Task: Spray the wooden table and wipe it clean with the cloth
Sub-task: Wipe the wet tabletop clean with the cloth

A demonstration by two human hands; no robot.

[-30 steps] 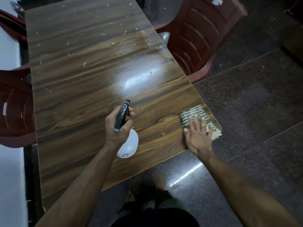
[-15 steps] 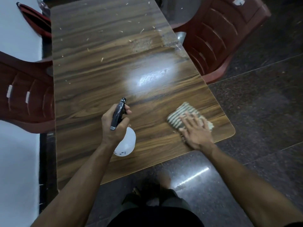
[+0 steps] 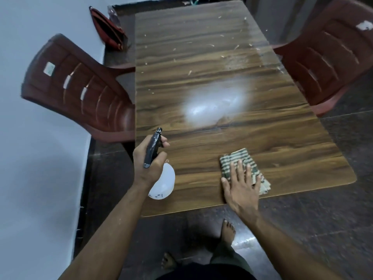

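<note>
The long wooden table (image 3: pixel 201 57) runs away from me, with pale crumbs scattered over its far half and a bright wet glare at its middle. My left hand (image 3: pixel 148 164) grips a spray bottle (image 3: pixel 162 183) with a white body and a black trigger head, held over the near left edge and pointing up the table. My right hand (image 3: pixel 240 188) lies flat, fingers spread, pressing a striped green and cream cloth (image 3: pixel 241 161) onto the near right part of the tabletop.
A dark red plastic chair (image 3: pixel 78 91) stands at the table's left side and another chair (image 3: pixel 331 57) at its right. A third red chair (image 3: pixel 107 29) leans by the white wall at far left. My bare feet (image 3: pixel 228 231) are on the dark tiled floor.
The view has swung so the table sits more to the right. My right hand has slid the cloth leftward along the near edge. The left hand still holds the bottle.
</note>
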